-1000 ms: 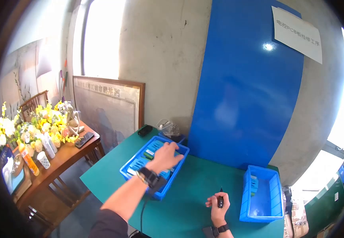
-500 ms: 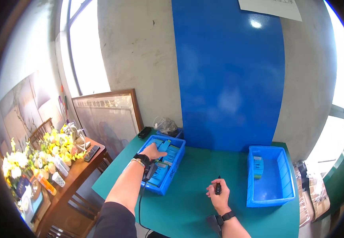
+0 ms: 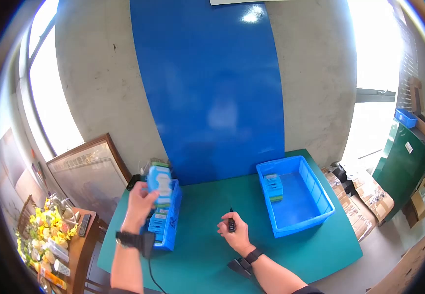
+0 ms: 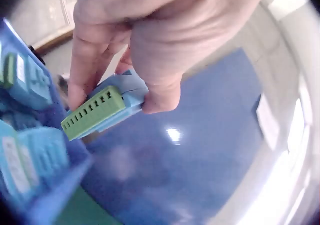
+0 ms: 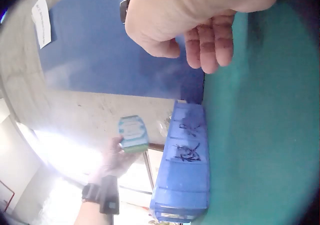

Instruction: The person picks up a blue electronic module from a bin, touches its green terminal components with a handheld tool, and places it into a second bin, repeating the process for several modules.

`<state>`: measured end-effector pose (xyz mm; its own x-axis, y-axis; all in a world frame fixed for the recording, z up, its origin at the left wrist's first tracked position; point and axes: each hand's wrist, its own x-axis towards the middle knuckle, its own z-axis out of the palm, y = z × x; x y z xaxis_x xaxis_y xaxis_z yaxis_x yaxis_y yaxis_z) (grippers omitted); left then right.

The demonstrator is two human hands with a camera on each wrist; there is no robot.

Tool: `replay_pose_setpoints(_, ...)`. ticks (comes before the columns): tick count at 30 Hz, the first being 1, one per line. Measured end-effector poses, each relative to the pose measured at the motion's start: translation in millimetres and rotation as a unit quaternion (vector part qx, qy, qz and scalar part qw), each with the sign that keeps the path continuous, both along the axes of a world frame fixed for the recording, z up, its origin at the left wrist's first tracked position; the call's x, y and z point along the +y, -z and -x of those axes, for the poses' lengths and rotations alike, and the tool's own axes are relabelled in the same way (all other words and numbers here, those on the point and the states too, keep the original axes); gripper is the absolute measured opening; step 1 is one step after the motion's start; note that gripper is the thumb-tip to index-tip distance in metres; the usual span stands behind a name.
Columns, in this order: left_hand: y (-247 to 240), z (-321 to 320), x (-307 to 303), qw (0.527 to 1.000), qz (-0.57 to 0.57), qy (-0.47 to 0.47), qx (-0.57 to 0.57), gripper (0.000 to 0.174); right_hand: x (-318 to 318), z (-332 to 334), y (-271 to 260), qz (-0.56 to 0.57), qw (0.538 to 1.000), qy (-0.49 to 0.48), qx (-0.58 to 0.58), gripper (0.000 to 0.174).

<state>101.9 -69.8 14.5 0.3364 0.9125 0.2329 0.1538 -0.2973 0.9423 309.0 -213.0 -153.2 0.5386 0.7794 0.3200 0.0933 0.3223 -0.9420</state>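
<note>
While the right hand (image 3: 235, 234) waits, the left hand (image 3: 140, 203) has lifted a module (image 3: 160, 186).

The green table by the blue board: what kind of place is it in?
Probably a small workshop or assembly corner: plastic bins hold blue-and-green modules, and cardboard boxes stand on the floor beside the table.

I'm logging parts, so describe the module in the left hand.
The module has a light-blue, plastic-looking housing with a whitish area on its face. A green strip along one end carries a row of dark slots. Held up tilted near the left blue bin, it is pinched between the left hand's thumb and fingers. Any printing is too blurred to read.
</note>
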Motion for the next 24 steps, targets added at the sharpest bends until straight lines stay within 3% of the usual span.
replay_pose_setpoints(3, 29, -23, -52, 0.993, 0.074, 0.089, -0.029, 0.024, -1, 1, -2, -0.028, 0.995, 0.058, -0.072, 0.015)
replay_pose_setpoints(6, 80, -46, -66, 0.962, 0.205, 0.155, -0.089, 0.025, -7, 2, -9, -0.060, 0.991, 0.113, -0.048, 0.019)
replay_pose_setpoints(9, 110, -66, -73, 0.939, 0.242, 0.159, -0.186, 0.031, -18, 1, -26, -0.050, 0.985, 0.148, -0.077, 0.017)
replay_pose_setpoints(11, 116, -75, -78, 0.964, 0.147, 0.129, -0.180, 0.039, -16, 1, -28, -0.058, 0.993, 0.100, -0.003, 0.021)
replay_pose_setpoints(13, 114, -77, -87, 0.995, 0.030, 0.066, -0.067, 0.046, -13, 6, -26, -0.083, 0.993, 0.032, 0.073, 0.024)
replay_pose_setpoints(16, 112, -80, -99, 0.990, -0.130, 0.029, 0.050, 0.053, -12, 4, -15, -0.019, 0.999, 0.000, 0.042, 0.035)
replay_pose_setpoints(18, 112, -78, -103, 0.979, -0.194, 0.041, 0.055, 0.053, -7, 3, -10, -0.031, 0.994, 0.013, 0.108, 0.035)
replay_pose_setpoints(21, 114, -69, -90, 0.993, 0.026, 0.079, -0.083, 0.051, -6, -5, -11, -0.027, 0.977, 0.001, 0.210, 0.032)
replay_pose_setpoints(23, 130, -63, -72, 0.995, 0.037, 0.030, -0.090, 0.044, -6, -7, -8, -0.043, 0.967, -0.008, 0.253, 0.030)
replay_pose_setpoints(24, 129, -61, -71, 0.988, 0.095, 0.059, -0.111, 0.044, -7, -7, -8, -0.035, 0.970, -0.004, 0.239, 0.028)
